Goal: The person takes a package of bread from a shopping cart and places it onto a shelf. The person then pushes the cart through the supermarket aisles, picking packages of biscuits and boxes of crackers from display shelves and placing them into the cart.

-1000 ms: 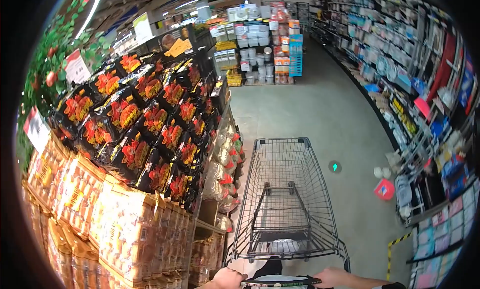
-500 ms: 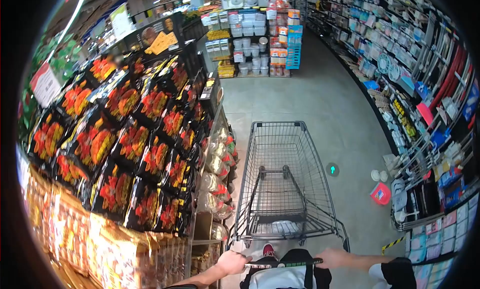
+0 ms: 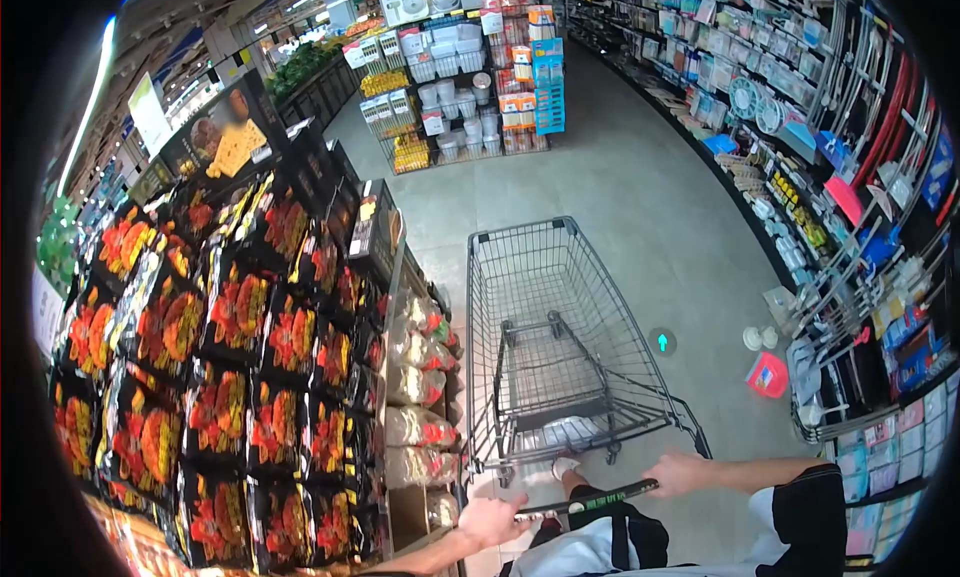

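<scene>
A grey wire shopping cart (image 3: 550,327) stands in front of me, its basket showing nothing inside. Its handle bar (image 3: 598,500) runs across near my body, slightly tilted. My left hand (image 3: 493,517) is closed round the bar's left end, and my right hand (image 3: 680,474) is closed on the right end. Beneath the bar, my legs and one light shoe (image 3: 566,468) show. Beside the cart on the left, black packages with red and yellow prints (image 3: 235,312) are stacked high.
Clear bags (image 3: 420,427) line the left display's edge. Ahead stands a shelf of plastic containers (image 3: 450,77). Household goods fill the right shelves (image 3: 740,87). A pink dustpan (image 3: 768,375) lies low at the right, near a floor marker with a green arrow (image 3: 662,341).
The cart's front has swung left and the handle has tilted. More of both my arms shows. The black packages and the container shelf now appear farther left and closer.
</scene>
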`<action>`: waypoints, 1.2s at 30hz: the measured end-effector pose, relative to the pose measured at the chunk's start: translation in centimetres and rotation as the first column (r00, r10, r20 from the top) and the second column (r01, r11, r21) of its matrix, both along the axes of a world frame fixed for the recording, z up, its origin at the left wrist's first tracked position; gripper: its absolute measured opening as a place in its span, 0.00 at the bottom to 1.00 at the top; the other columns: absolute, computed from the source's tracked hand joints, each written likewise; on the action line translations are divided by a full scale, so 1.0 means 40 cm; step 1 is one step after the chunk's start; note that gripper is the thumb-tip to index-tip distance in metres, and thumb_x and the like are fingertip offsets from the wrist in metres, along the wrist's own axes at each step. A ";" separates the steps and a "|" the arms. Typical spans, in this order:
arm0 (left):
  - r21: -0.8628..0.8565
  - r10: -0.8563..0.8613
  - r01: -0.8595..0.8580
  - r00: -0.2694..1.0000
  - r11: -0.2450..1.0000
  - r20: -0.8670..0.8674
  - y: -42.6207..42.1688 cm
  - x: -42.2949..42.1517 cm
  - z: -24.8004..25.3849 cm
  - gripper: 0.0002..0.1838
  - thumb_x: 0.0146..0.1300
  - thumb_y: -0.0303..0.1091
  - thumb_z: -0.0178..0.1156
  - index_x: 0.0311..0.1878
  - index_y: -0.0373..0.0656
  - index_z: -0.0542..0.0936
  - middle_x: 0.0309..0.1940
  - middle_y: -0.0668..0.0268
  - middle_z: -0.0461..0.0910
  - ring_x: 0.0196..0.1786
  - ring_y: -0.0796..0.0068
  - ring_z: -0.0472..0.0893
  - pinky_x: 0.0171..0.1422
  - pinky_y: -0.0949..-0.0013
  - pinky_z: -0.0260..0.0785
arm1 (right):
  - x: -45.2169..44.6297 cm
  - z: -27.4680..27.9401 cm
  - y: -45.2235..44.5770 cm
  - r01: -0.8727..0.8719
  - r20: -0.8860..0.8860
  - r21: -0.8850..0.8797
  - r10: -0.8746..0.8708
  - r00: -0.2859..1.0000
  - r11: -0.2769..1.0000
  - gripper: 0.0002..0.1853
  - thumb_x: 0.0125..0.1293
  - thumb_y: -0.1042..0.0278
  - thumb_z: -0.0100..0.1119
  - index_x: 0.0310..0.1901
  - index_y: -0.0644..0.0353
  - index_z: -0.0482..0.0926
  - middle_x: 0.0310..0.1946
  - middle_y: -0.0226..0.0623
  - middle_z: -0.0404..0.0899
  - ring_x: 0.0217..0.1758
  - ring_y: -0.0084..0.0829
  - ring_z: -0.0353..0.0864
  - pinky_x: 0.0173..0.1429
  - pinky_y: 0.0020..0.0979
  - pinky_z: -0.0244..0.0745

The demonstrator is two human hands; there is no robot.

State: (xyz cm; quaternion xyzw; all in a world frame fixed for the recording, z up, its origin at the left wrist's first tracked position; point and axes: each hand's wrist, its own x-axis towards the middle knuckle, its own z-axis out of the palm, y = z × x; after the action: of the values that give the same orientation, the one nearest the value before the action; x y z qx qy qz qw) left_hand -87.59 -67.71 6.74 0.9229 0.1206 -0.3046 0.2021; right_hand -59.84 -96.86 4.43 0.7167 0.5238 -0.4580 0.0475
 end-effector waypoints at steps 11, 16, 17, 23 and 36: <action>-0.045 -0.013 0.030 0.943 0.999 0.333 0.211 0.335 -0.040 0.20 0.67 0.56 0.66 0.53 0.53 0.85 0.49 0.62 0.84 0.55 0.57 0.83 0.60 0.49 0.76 | 0.384 -0.017 0.214 -0.191 0.097 0.421 0.165 0.982 0.887 0.23 0.59 0.54 0.71 0.53 0.54 0.82 0.55 0.35 0.78 0.70 0.39 0.73 0.75 0.51 0.64; 0.011 0.015 -0.025 0.829 1.000 0.559 0.318 0.492 -0.031 0.42 0.52 0.51 0.78 0.71 0.54 0.77 0.67 0.51 0.72 0.70 0.41 0.69 0.77 0.44 0.64 | 0.542 0.011 0.330 -0.213 0.238 0.589 0.084 0.968 0.779 0.30 0.53 0.56 0.75 0.60 0.53 0.81 0.64 0.41 0.74 0.75 0.46 0.67 0.80 0.52 0.58; 0.060 -0.004 -0.036 0.829 0.998 0.559 0.339 0.524 -0.035 0.44 0.51 0.52 0.78 0.73 0.54 0.75 0.69 0.49 0.70 0.71 0.40 0.68 0.78 0.43 0.62 | 0.572 0.016 0.359 -0.219 0.258 0.610 0.070 0.964 0.762 0.32 0.53 0.56 0.76 0.61 0.52 0.81 0.66 0.42 0.73 0.75 0.47 0.66 0.81 0.53 0.57; 0.214 -0.084 -0.011 0.899 0.977 0.431 0.492 0.720 -0.036 0.46 0.57 0.59 0.71 0.79 0.61 0.68 0.80 0.44 0.60 0.82 0.40 0.57 0.87 0.40 0.46 | 0.733 0.022 0.518 -0.191 0.263 0.618 0.028 0.964 0.762 0.38 0.52 0.53 0.78 0.66 0.52 0.79 0.77 0.53 0.63 0.85 0.52 0.53 0.86 0.64 0.45; 0.345 -0.197 0.049 0.891 0.937 0.410 0.888 1.072 -0.064 0.30 0.57 0.57 0.71 0.56 0.46 0.86 0.79 0.47 0.65 0.82 0.47 0.63 0.79 0.46 0.65 | 1.064 -0.048 0.876 -0.283 0.376 0.621 0.039 0.926 0.731 0.22 0.53 0.54 0.74 0.49 0.52 0.87 0.52 0.31 0.84 0.81 0.49 0.61 0.87 0.61 0.50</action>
State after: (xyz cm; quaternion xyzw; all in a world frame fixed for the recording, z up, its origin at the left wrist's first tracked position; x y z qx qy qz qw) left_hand -44.72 -32.20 4.17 0.9939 0.0611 -0.0776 0.0490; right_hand -17.30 -61.81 2.52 0.7046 0.6970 -0.1052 -0.0815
